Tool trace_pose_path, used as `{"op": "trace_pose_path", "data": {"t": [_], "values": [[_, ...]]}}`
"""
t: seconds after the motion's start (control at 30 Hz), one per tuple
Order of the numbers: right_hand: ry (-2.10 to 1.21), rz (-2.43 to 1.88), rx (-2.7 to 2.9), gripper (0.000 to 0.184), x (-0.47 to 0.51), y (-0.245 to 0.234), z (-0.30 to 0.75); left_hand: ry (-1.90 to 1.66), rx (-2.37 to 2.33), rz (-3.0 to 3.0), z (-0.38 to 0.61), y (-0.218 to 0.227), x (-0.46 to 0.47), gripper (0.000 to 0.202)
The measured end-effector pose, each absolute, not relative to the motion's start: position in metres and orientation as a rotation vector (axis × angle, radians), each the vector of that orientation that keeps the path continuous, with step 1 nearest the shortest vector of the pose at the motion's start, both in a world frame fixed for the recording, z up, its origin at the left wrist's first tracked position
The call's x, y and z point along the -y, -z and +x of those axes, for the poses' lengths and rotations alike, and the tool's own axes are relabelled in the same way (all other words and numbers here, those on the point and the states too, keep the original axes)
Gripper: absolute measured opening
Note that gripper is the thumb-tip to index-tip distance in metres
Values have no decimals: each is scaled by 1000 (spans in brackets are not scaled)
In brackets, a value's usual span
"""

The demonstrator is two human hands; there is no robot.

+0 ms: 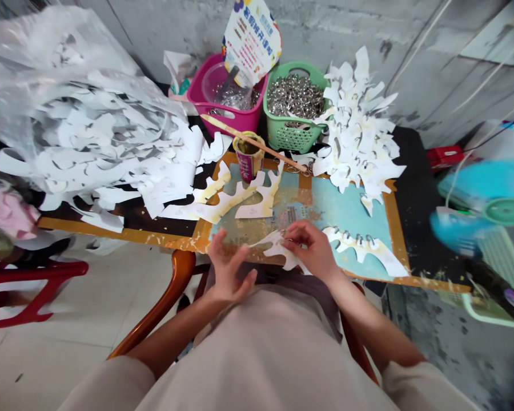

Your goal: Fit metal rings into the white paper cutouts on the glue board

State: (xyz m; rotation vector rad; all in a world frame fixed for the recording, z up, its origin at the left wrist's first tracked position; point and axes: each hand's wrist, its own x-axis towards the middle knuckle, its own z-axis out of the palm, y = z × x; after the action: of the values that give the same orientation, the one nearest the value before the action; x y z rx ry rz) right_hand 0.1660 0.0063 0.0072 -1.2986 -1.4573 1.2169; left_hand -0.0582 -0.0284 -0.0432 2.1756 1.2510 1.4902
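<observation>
My right hand (312, 249) pinches a white cut-out piece (277, 246) at the table's front edge; whether a metal ring is also between the fingertips I cannot make out. Fingers spread, my left hand (232, 267) hovers beside that piece's left end, holding nothing. To the right lies a scalloped white strip (364, 249) with several metal rings along its upper edge and a yellowish smear. Beyond my hands, more white cut-outs (257, 200) with yellowish bands rest on the worn blue board (319, 200). A small purple cup (249, 160) of yellowish stuff stands behind them, a wooden stick (261, 145) across its top.
Plain white cut-outs (111, 148) are heaped at left, partly inside a clear plastic bag (60, 34). Ringed pieces (357, 131) pile up at right. A pink basket (227, 117) and a green basket (293, 134) of metal rings stand behind. A red stool (34, 271) is at left.
</observation>
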Motion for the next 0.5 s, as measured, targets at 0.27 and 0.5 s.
{"op": "trace_pose_path", "data": {"t": [0.27, 0.5], "values": [[-1020, -1315, 1335, 10, 14, -38, 154, -1126, -1139, 1208, -6, -9, 20, 32], [-245, -1195, 1752, 12, 13, -38, 158, -1112, -1120, 1041, 2, -27, 11, 25]]}}
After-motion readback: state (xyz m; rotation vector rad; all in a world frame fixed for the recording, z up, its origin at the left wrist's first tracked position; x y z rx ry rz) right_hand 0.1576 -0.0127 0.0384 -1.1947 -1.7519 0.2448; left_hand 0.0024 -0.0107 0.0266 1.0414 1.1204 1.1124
